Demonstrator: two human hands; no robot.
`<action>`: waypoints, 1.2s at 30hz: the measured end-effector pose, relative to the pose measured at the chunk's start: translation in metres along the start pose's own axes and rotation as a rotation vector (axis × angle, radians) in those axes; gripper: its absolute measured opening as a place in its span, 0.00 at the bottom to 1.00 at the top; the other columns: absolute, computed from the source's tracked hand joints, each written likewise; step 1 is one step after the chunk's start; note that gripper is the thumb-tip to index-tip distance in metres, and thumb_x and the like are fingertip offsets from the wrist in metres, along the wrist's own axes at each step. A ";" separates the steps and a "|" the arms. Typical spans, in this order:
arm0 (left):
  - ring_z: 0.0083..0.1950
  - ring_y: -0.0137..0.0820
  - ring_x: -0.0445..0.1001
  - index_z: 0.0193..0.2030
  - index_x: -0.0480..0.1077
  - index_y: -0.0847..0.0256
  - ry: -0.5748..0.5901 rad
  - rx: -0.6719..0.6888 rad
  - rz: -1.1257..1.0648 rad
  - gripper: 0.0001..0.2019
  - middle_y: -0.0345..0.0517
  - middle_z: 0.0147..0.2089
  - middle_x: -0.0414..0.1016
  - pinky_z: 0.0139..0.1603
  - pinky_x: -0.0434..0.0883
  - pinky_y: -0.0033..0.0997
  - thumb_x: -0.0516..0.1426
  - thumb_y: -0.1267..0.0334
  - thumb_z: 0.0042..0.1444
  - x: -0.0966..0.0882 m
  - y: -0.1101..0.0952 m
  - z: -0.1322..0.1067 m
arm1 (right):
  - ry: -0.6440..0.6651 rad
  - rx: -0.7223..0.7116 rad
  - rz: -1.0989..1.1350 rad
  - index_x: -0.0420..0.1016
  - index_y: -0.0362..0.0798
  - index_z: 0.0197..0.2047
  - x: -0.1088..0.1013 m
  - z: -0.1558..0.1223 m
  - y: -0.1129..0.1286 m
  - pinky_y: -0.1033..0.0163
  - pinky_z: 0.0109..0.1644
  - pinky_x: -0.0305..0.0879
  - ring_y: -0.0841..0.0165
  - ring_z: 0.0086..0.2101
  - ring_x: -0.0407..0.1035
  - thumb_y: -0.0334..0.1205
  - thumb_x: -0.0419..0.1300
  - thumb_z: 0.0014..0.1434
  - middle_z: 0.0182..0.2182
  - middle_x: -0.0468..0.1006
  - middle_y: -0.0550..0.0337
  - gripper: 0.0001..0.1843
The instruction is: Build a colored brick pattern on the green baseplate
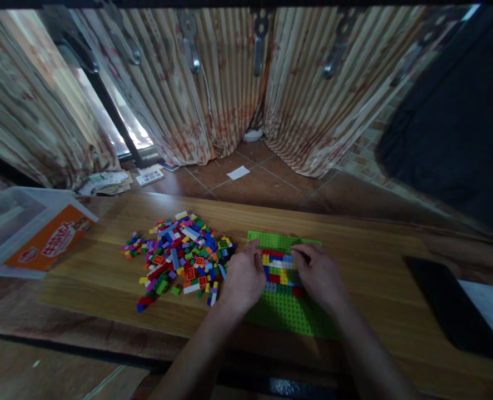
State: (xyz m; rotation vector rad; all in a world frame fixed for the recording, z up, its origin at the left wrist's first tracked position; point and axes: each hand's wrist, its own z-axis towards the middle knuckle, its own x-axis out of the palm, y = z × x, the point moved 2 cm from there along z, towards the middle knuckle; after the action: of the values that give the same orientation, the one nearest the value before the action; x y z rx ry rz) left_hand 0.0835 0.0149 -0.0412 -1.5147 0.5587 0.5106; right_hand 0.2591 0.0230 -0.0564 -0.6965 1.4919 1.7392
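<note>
A green studded baseplate (285, 311) lies on the wooden table, carrying a block of colourful toy bricks (277, 272) in red, blue, yellow and white rows. At the left side of these bricks is my left hand (244, 278), its fingers curled and close together against them. My right hand (319, 272) rests over the right side, with thumb and forefinger pinched near the upper right bricks. Whatever either hand's fingertips hold is hidden or too small to make out. To the left of my left hand spreads a pile of loose toy bricks (179, 250).
A clear plastic box (41, 191) with an orange label stands at the table's left end. On the right lie a black flat object (450, 305) and a white sheet (488, 311). Striped curtains (213, 94) hang beyond the wooden table (371, 278).
</note>
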 end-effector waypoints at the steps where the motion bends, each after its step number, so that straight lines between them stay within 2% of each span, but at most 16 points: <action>1: 0.46 0.36 0.79 0.56 0.68 0.62 0.001 -0.002 0.000 0.19 0.52 0.43 0.80 0.50 0.72 0.34 0.50 0.71 0.59 0.000 0.001 0.000 | 0.007 -0.003 -0.002 0.78 0.45 0.39 0.001 0.000 0.001 0.57 0.47 0.67 0.62 0.38 0.72 0.43 0.50 0.61 0.39 0.78 0.50 0.17; 8: 0.43 0.37 0.79 0.56 0.69 0.63 0.010 -0.006 0.006 0.19 0.54 0.42 0.80 0.47 0.73 0.34 0.49 0.70 0.59 -0.005 0.003 -0.001 | 0.042 0.030 0.007 0.78 0.46 0.40 -0.002 0.000 -0.001 0.57 0.48 0.67 0.62 0.40 0.73 0.46 0.49 0.60 0.41 0.78 0.51 0.18; 13: 0.38 0.36 0.78 0.54 0.71 0.65 0.054 0.026 0.034 0.19 0.52 0.37 0.80 0.43 0.73 0.34 0.50 0.69 0.57 -0.016 -0.001 -0.006 | 0.070 0.064 -0.031 0.78 0.47 0.41 -0.001 0.001 -0.007 0.56 0.47 0.67 0.61 0.40 0.73 0.49 0.50 0.59 0.41 0.78 0.51 0.20; 16: 0.35 0.35 0.77 0.52 0.73 0.64 0.017 0.055 0.027 0.17 0.49 0.35 0.80 0.40 0.73 0.32 0.51 0.68 0.57 -0.026 0.001 -0.007 | 0.063 0.094 -0.044 0.78 0.48 0.41 -0.002 0.001 -0.011 0.55 0.46 0.67 0.60 0.39 0.73 0.51 0.49 0.59 0.41 0.79 0.52 0.22; 19: 0.35 0.32 0.76 0.50 0.74 0.62 -0.074 0.061 -0.024 0.16 0.47 0.36 0.80 0.38 0.71 0.27 0.51 0.68 0.57 -0.046 0.011 -0.002 | 0.034 0.113 -0.057 0.79 0.49 0.41 -0.005 0.001 -0.013 0.54 0.45 0.67 0.60 0.37 0.73 0.53 0.50 0.58 0.42 0.80 0.52 0.22; 22: 0.35 0.29 0.75 0.45 0.76 0.62 -0.168 0.049 -0.066 0.14 0.44 0.34 0.79 0.36 0.70 0.24 0.51 0.68 0.57 -0.079 0.031 0.004 | 0.020 0.137 -0.067 0.79 0.49 0.41 -0.007 0.001 -0.013 0.54 0.42 0.68 0.59 0.33 0.73 0.55 0.50 0.57 0.40 0.81 0.52 0.23; 24: 0.33 0.29 0.73 0.41 0.77 0.63 -0.152 0.041 -0.017 0.12 0.43 0.31 0.78 0.33 0.68 0.23 0.53 0.66 0.56 -0.105 0.046 0.005 | 0.009 0.126 -0.069 0.79 0.49 0.40 -0.007 0.001 -0.014 0.53 0.41 0.68 0.59 0.33 0.73 0.55 0.50 0.57 0.40 0.81 0.51 0.23; 28: 0.30 0.29 0.71 0.35 0.78 0.64 -0.098 -0.100 0.209 0.09 0.41 0.27 0.75 0.31 0.65 0.24 0.56 0.67 0.50 -0.145 0.074 -0.002 | -0.013 0.066 -0.063 0.79 0.50 0.38 -0.006 0.001 -0.015 0.52 0.41 0.68 0.57 0.35 0.74 0.56 0.49 0.57 0.40 0.81 0.51 0.23; 31: 0.31 0.29 0.71 0.36 0.78 0.64 -0.040 -0.115 0.293 0.10 0.42 0.29 0.76 0.32 0.65 0.25 0.58 0.69 0.47 -0.152 0.082 -0.007 | 0.005 0.088 -0.069 0.79 0.51 0.38 -0.004 0.002 -0.016 0.52 0.40 0.68 0.57 0.35 0.74 0.57 0.50 0.57 0.40 0.81 0.51 0.23; 36: 0.33 0.31 0.72 0.37 0.78 0.62 0.004 -0.133 0.349 0.11 0.43 0.32 0.78 0.33 0.65 0.25 0.59 0.69 0.45 -0.145 0.080 -0.007 | 0.029 0.119 -0.074 0.79 0.51 0.38 -0.004 0.003 -0.016 0.52 0.42 0.68 0.56 0.37 0.74 0.56 0.49 0.56 0.40 0.81 0.51 0.23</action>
State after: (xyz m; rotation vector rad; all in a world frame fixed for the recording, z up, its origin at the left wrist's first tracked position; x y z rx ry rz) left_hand -0.0793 0.0128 -0.0118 -1.5502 0.8117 0.8268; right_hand 0.2745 0.0260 -0.0624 -0.7081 1.5557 1.5771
